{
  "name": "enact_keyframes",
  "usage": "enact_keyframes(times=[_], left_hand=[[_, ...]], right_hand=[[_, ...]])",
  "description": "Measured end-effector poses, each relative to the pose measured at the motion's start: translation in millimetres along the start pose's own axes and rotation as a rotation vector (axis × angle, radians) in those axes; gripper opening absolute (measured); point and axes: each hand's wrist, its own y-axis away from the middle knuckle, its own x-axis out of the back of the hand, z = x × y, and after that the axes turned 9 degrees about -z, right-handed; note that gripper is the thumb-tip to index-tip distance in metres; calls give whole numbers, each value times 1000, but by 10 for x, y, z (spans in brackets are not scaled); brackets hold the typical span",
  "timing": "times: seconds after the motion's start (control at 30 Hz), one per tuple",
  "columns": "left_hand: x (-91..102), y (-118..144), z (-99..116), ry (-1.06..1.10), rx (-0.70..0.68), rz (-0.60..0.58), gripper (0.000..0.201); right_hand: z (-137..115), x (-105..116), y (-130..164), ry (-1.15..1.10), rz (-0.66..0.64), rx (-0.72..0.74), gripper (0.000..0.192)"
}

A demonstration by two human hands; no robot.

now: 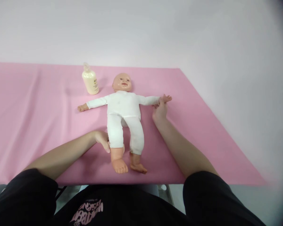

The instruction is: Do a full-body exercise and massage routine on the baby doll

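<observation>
A baby doll (124, 105) with a white cloth body and bare plastic head, hands and feet lies on its back, arms spread wide, feet toward me. My left hand (103, 140) reaches under the doll's leg on the left, near the lower calf. Its thumb shows on the near side and a fingertip peeks out beyond the leg; the other fingers are hidden beneath. At the doll's arm on the right, my right hand (160, 110) is closed around the wrist, just below the small plastic hand.
A pump bottle (91, 82) of pale yellow liquid stands left of the doll's head. Pink cloth (49, 125) with some creases covers the table, which meets a white wall (141, 31) at the back. The table's right edge slants toward me.
</observation>
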Motion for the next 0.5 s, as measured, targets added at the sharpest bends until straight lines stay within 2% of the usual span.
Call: enact_keyframes(times=[0.07,0.1,0.2,0.3,0.37,0.5], left_hand=[[-31,-32,3,-53,86,-226,47],[-37,-46,-15,-43,71,-263,51],[-32,-78,-104,130,-136,-132,65],[-17,-100,-156,279,-301,1,64],[-11,-106,-153,302,-351,72,62],[-23,-107,-130,285,-359,187,61]], right_hand=[[-2,-7,3,36,11,43,63],[-23,-23,15,59,13,80,65],[-144,-106,96,182,-43,302,72],[-284,-217,253,329,-162,547,77],[-358,-285,388,392,-226,636,75],[-474,-370,627,615,-392,779,55]])
